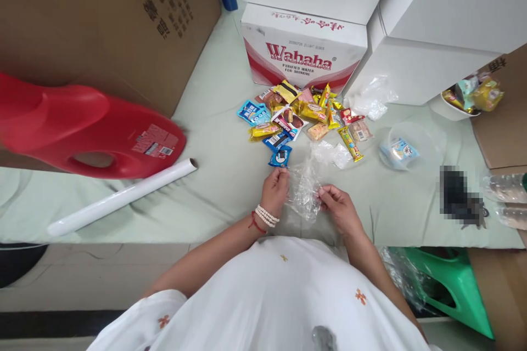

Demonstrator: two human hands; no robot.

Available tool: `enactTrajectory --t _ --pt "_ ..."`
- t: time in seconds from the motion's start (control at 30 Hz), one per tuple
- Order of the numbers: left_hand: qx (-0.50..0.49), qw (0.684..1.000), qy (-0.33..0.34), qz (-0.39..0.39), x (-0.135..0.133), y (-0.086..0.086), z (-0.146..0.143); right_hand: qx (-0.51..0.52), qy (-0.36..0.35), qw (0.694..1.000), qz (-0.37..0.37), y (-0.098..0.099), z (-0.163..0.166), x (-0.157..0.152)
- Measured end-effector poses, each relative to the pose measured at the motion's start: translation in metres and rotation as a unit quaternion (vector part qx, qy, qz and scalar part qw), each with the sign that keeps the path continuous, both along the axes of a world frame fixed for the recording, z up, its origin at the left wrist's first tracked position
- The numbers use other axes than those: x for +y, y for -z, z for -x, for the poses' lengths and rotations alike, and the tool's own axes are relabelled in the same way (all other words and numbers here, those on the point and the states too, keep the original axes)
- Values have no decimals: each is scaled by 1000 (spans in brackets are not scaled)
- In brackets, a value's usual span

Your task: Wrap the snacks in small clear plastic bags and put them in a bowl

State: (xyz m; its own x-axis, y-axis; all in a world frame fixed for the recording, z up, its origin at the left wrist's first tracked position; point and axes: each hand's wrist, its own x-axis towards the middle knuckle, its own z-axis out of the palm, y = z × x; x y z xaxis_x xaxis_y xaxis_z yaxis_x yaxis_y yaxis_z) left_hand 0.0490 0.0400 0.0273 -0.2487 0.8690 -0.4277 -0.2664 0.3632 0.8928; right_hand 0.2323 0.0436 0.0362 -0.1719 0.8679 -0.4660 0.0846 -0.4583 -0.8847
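Between my hands a crinkled clear plastic bag (305, 189) is stretched over the table's near side. My left hand (275, 189), with a beaded bracelet and a red cord at the wrist, pinches the bag's left edge. The fingers of my right hand (338, 205) are closed on its right edge. Just beyond the left fingertips lies a small blue snack packet (280, 157). Farther back spreads a pile of wrapped snacks (310, 112) in yellow, blue, red and pink. More clear plastic (331, 153) rests on the cloth behind the bag.
A Wahaha carton (304, 55) stands behind the snacks. To the left are a red jug (123, 131) and a white roll (123, 197). On the right sit a translucent tub (399, 145) holding a packet, a white bowl (459, 109) of snacks, and bottles (508, 187).
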Motion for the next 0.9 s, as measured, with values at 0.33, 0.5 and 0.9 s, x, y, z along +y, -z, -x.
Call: enactTrajectory --t 0.33,0.5,0.9 --pt "-95 995 27 11 -4 0 5 -268 55 934 -230 -3 -2 8" --pt "-102 992 72 -16 -7 -2 2 -201 -27 960 -194 5 24 20" --pt "-58 997 -39 20 -10 -2 55 136 63 986 77 -5 -18 32"
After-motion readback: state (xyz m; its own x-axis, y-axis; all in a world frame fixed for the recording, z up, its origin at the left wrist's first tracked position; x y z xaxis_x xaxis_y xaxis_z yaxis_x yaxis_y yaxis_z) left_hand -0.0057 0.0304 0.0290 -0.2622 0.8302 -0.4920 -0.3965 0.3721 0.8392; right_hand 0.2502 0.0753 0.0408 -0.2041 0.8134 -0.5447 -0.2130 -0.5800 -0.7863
